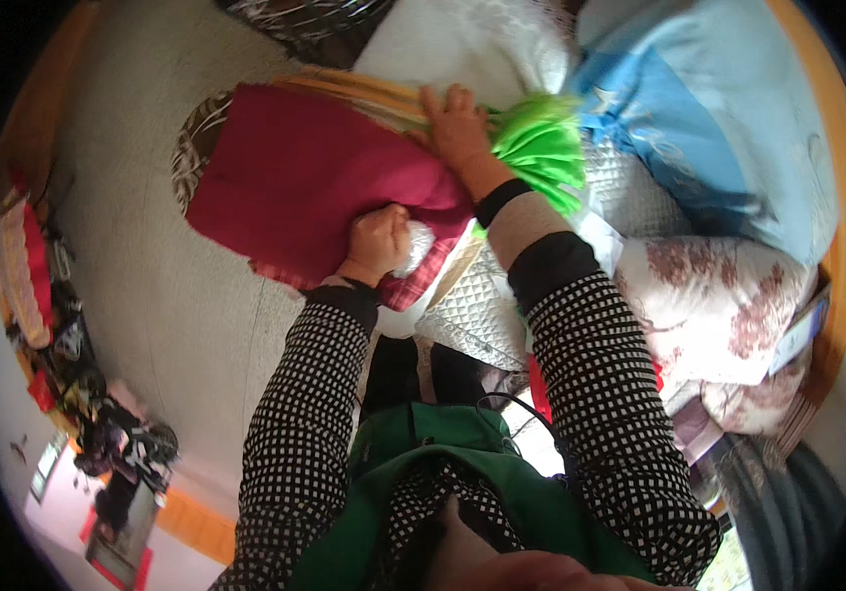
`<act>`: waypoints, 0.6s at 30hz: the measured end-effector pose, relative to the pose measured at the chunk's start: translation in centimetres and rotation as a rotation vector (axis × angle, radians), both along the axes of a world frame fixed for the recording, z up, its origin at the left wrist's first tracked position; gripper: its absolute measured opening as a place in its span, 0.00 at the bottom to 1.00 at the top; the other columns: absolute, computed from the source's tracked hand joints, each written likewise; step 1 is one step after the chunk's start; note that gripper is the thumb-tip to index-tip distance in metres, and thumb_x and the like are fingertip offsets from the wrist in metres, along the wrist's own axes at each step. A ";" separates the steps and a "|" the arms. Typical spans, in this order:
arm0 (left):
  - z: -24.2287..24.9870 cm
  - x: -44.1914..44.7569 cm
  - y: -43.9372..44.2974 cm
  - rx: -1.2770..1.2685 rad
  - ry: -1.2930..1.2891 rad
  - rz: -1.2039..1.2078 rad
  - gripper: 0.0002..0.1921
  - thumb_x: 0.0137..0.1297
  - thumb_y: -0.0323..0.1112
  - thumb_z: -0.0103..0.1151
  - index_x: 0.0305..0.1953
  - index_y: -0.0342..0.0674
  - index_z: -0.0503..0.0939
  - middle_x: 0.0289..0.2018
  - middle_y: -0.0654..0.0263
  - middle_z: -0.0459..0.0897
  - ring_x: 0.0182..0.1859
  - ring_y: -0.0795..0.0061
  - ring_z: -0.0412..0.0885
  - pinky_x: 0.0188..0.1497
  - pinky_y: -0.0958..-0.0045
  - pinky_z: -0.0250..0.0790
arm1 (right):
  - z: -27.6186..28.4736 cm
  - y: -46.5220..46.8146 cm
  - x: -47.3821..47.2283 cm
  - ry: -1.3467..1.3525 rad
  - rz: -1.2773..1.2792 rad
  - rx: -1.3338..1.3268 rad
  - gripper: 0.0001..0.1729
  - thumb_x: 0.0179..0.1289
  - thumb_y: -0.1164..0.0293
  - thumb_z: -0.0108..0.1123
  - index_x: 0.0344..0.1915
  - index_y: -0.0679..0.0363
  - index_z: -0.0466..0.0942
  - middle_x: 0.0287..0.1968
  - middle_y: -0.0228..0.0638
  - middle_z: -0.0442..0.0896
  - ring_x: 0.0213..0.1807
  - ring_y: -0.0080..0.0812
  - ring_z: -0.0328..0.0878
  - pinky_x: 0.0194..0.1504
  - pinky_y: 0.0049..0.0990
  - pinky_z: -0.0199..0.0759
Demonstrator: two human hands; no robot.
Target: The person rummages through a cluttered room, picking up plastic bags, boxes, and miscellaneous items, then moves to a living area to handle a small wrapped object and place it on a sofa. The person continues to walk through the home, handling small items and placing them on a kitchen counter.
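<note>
A dark red piece of cloth [297, 170] lies spread over a stack of folded textiles in front of me. My left hand [380, 240] is closed at its near side, with a whitish, shiny bundle [414, 247] beside the fingers; whether it grips the bundle or the cloth, I cannot tell. Across the far right edge of the cloth rests my right hand [458, 133], fingers spread, palm down. Right beside it is a bright green gathered fabric [541, 148]. Red checked cloth [417, 287] shows under the near edge, and tan folded cloth [356, 85] under the far one.
Quilted silvery fabric [475, 310] lies close to my legs. On the right are a blue fabric bundle [696, 133] and a floral pillow-like bundle [711, 295]. A white textile [467, 44] and a dark patterned bag [312, 22] sit at the far side. Assorted items line the left edge.
</note>
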State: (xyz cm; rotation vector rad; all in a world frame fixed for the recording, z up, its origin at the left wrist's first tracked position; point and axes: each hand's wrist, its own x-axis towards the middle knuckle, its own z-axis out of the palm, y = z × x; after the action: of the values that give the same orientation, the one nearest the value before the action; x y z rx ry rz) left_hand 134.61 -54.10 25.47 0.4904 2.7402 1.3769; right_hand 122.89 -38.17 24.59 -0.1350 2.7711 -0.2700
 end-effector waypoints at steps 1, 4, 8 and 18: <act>-0.1 0.0 0.0 0.000 -0.015 0.003 0.10 0.58 0.33 0.41 0.24 0.39 0.73 0.20 0.55 0.76 0.22 0.54 0.76 0.25 0.60 0.71 | -0.1 0.5 0.7 0.128 -0.001 -0.103 0.37 0.56 0.45 0.51 0.61 0.52 0.59 0.61 0.51 0.57 0.64 0.51 0.53 0.58 0.56 0.50; 0.0 0.0 0.0 -0.081 -0.022 -0.020 0.11 0.58 0.34 0.40 0.24 0.39 0.73 0.19 0.55 0.76 0.23 0.53 0.76 0.27 0.58 0.70 | 1.4 4.2 3.0 0.339 0.032 -0.326 0.30 0.57 0.56 0.55 0.58 0.55 0.63 0.61 0.49 0.60 0.64 0.51 0.54 0.60 0.52 0.49; 0.0 0.0 0.0 -0.095 -0.026 -0.028 0.12 0.58 0.34 0.39 0.24 0.39 0.72 0.20 0.54 0.76 0.25 0.52 0.76 0.28 0.57 0.69 | 6.3 17.7 9.8 0.511 -0.099 -0.362 0.26 0.51 0.74 0.61 0.52 0.60 0.69 0.55 0.44 0.70 0.58 0.45 0.64 0.59 0.36 0.58; -0.6 0.0 -0.3 -0.157 0.007 -0.022 0.18 0.62 0.39 0.35 0.25 0.35 0.74 0.21 0.53 0.76 0.26 0.52 0.76 0.31 0.59 0.68 | 23.8 59.6 30.5 0.111 -0.875 0.848 0.58 0.36 0.51 0.73 0.62 0.65 0.52 0.64 0.48 0.55 0.67 0.46 0.49 0.64 0.36 0.49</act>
State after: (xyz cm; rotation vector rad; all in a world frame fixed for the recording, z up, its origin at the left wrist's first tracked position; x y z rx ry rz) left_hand 134.66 -54.38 24.91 0.5148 2.8095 1.1452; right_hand 153.41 21.41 48.35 1.2861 2.6065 0.7256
